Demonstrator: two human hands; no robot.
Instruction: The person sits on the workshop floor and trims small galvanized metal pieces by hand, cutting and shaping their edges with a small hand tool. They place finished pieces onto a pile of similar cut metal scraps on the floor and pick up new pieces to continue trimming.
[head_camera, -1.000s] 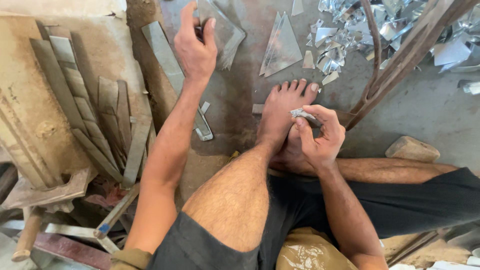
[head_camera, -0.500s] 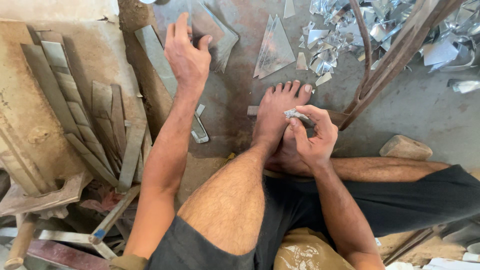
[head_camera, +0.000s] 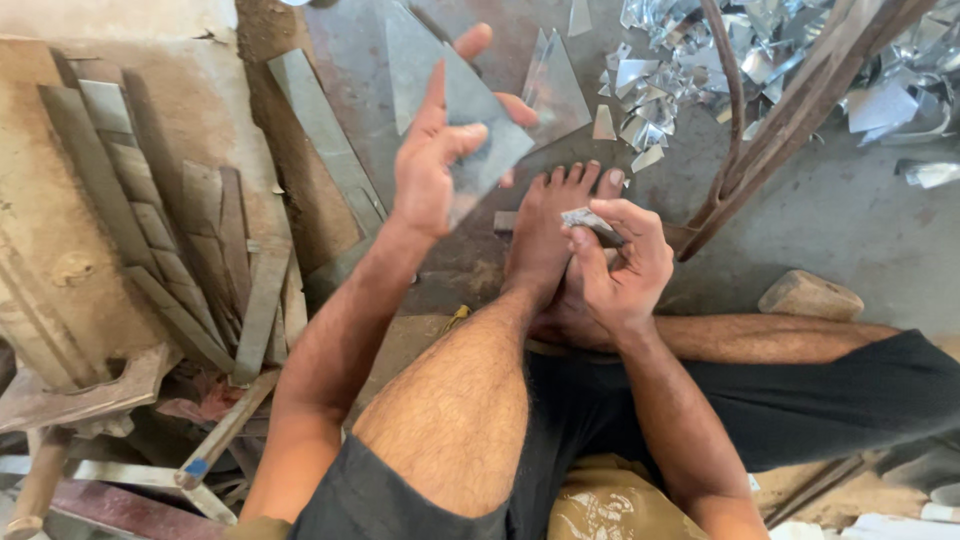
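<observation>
Gripping triangular glass sheet (head_camera: 470, 120), left hand (head_camera: 435, 165) fingers pinching edge; right hand (head_camera: 615, 265) fingers pinching small tool (head_camera: 585, 218), possibly cutter.

- Our left hand (head_camera: 440, 160) is raised ahead of us, arm stretched forward from the lower left, forearm bare.
- Its thumb and fingers are spread and curled, pinching something flat between them; fingertips show past its far edge.
- Our right hand (head_camera: 615, 265) sits lower, close over our bare foot (head_camera: 550, 225), wrist bent downward.
- Its fingers are closed tight around something small, thumb pressed along the top.
- Our right forearm runs up from the lower right, crossing our folded leg.
- Our left knee rises between both arms.
</observation>
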